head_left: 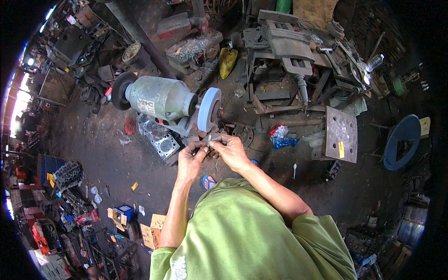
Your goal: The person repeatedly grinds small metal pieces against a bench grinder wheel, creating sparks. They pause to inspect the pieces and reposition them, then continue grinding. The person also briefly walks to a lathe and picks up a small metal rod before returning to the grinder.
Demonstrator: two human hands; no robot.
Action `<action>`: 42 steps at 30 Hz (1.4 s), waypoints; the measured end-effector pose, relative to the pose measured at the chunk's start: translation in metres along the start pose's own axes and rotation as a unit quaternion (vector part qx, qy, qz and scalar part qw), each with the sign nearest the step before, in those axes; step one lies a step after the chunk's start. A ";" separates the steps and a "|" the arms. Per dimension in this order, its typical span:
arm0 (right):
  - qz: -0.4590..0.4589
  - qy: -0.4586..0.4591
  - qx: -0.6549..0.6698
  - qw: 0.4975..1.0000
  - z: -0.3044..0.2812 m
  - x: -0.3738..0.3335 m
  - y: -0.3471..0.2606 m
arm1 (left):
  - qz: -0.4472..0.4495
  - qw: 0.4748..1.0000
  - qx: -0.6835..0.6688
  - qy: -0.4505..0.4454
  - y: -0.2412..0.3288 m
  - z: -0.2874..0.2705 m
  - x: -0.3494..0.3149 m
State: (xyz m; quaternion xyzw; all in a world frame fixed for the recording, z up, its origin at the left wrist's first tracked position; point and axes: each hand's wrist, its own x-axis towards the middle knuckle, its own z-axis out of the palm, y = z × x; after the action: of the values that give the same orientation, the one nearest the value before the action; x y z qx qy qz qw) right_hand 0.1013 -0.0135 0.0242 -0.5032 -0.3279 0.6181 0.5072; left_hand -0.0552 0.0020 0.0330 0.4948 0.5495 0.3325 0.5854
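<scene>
a small, slim piece (209,139) with a pale, light-catching end is pinched between the fingertips of the left hand (190,159) and the right hand (231,149). it points roughly up and away from the body; the fingers cover much of it, so its full shape cannot be told.

just beyond it is a bench grinder (158,95), its rounded grey-green housing worn and stained, with a pale label on its side. at its right end a thick, light-blue grinding wheel (208,109) stands on edge, dark at its hub; a darker wheel (122,91) sits at the left end.
</scene>
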 end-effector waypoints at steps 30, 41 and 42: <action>-0.022 0.028 -0.040 0.999 0.007 0.014 0.004 | 0.015 0.999 -0.044 -0.010 -0.004 -0.002 0.012; -0.012 0.024 -0.005 1.000 0.008 0.015 0.006 | 0.017 0.999 -0.047 -0.008 -0.012 -0.004 0.016; -0.027 0.029 -0.014 0.999 0.008 0.015 0.006 | 0.016 0.999 -0.046 -0.007 -0.012 -0.004 0.016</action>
State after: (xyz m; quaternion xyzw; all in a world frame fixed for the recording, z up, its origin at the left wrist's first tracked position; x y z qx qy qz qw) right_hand 0.0916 -0.0004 0.0166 -0.5187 -0.3351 0.5852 0.5255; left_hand -0.0580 0.0148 0.0171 0.4785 0.5212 0.3630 0.6063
